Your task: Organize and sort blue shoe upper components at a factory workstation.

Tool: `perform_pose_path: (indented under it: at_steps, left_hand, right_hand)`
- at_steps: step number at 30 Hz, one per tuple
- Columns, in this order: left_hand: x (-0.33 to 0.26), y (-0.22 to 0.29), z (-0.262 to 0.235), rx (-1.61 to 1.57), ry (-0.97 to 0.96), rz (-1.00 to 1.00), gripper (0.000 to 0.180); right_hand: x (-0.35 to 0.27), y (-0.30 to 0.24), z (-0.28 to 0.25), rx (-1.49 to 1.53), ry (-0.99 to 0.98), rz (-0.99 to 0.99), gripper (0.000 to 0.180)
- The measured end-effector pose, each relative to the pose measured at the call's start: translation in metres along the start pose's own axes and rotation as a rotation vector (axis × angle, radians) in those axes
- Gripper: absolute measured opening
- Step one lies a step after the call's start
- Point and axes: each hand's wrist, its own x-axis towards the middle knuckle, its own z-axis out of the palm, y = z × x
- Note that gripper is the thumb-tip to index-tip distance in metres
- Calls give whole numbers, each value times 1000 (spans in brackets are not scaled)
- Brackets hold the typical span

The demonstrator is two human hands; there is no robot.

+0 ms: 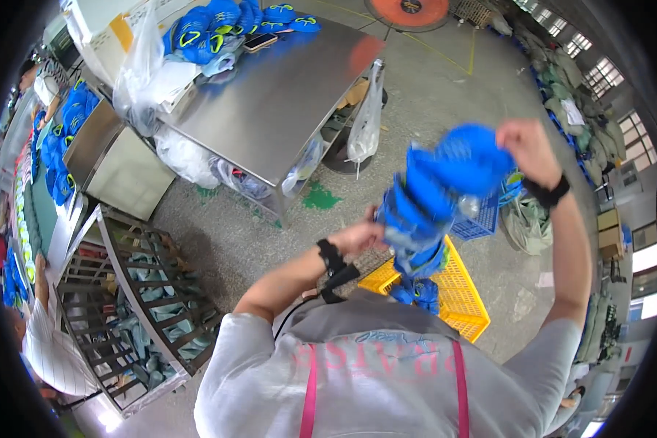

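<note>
A tall, leaning stack of blue shoe uppers (420, 197) is held up in front of me, its top piece smeared by motion. My left hand (361, 238) is closed on the left side of the stack, low down, with its fingertips partly hidden behind the pieces. Up at the right, my right hand (529, 152) pinches the edge of the top upper. Beneath the stack stands a yellow plastic crate (463, 296), with more blue uppers (418, 293) inside it. Both wrists wear black bands.
Ahead to the left is a metal table (270, 95) bearing blue uppers (212, 29) and a phone (260, 42). A slatted metal cage cart (135, 292) stands at the left, near another person (51, 343). Beyond the yellow crate sits a blue crate (478, 221); sacks (569, 109) line the right.
</note>
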Motion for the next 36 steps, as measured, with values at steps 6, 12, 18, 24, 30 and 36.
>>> perform_pose_path:
  at_steps: [6, 12, 18, 24, 30, 36]
  left_hand:
    - [-29, 121, 5, -157, -6, 541, 71]
    - [-64, 160, -90, -580, 276, 803, 45]
    - [-73, 141, -220, -592, 739, 742, 46]
    - [-60, 186, -246, -568, 954, 852, 48]
    - [-57, 200, -220, -380, 1353, 1150, 55]
    - [-40, 169, -180, -120, 1456, 898, 86]
  right_hand:
    - [214, -68, -37, -172, 342, -639, 4]
    - [313, -146, 54, 506, 108, -792, 42]
    - [319, -55, 273, 304, -159, -786, 67]
    - [305, -22, 388, 540, -141, -476, 88]
    - [295, 25, 457, 960, -320, -36, 96]
    - [320, -7, 444, 1781, -1160, 895, 71]
